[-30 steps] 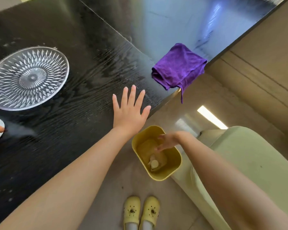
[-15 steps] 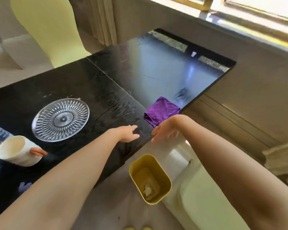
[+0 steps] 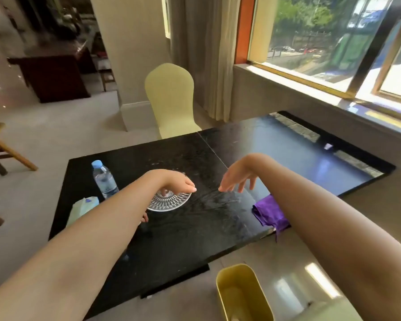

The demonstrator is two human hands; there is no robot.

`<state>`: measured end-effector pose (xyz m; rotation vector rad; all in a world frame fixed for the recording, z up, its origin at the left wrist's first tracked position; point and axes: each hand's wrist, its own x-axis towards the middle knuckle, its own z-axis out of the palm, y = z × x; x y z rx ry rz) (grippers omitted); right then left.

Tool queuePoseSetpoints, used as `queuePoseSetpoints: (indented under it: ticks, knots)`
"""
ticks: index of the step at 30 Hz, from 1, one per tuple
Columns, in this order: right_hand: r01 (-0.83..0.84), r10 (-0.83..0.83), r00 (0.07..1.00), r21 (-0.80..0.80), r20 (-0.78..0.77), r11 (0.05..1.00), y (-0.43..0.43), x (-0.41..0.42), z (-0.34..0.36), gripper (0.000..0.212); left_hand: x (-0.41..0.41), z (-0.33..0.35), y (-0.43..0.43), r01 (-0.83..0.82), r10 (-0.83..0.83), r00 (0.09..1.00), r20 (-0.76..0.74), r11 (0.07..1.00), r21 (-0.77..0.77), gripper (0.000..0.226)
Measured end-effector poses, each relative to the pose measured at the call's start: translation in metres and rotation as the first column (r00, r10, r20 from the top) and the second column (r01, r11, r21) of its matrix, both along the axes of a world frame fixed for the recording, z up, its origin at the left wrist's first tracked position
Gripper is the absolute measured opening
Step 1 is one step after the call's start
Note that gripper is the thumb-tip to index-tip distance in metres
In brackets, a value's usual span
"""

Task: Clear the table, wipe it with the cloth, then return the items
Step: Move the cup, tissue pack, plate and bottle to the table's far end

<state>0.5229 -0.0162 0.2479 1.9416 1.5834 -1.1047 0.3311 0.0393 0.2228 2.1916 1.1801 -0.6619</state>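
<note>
A black table (image 3: 195, 232) fills the middle of the view. On it stand a cut-glass plate (image 3: 171, 201), a water bottle (image 3: 104, 179) and a pale green tissue pack (image 3: 82, 209). A folded purple cloth (image 3: 267, 213) lies at the table's right edge, partly hanging over it. My left hand (image 3: 180, 183) hovers over the glass plate with fingers relaxed and holds nothing. My right hand (image 3: 239, 179) hangs above the table to the right of the plate, fingers drooping loosely, empty. My left forearm hides a mug except for a bit of its orange handle (image 3: 145, 217).
A yellow waste bin (image 3: 241, 293) stands on the floor below the table's near edge. A pale yellow chair (image 3: 171, 100) is at the far side, another chair at the lower right (image 3: 338, 311). A wooden stool (image 3: 2, 147) stands left; a window sill runs along the right.
The camera has tilted up from the bin to the whole table. Both hands rose and moved forward over the table; the left now sits above the glass plate.
</note>
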Motion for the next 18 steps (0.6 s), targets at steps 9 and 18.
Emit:
queuePoseSetpoints:
  ticks: [9,18]
  knots:
    - [-0.143,0.153,0.977,0.078,-0.146,0.987,0.062,-0.111,-0.01,0.056,-0.14,0.015,0.013,-0.326,0.326,0.945,0.014,0.945,-0.032,0.05]
    - [-0.196,0.218,0.962,0.139,-0.165,0.971,0.118,-0.196,-0.085,0.04,-0.246,-0.051,0.055,-0.443,0.442,0.896,-0.045,0.896,-0.035,0.048]
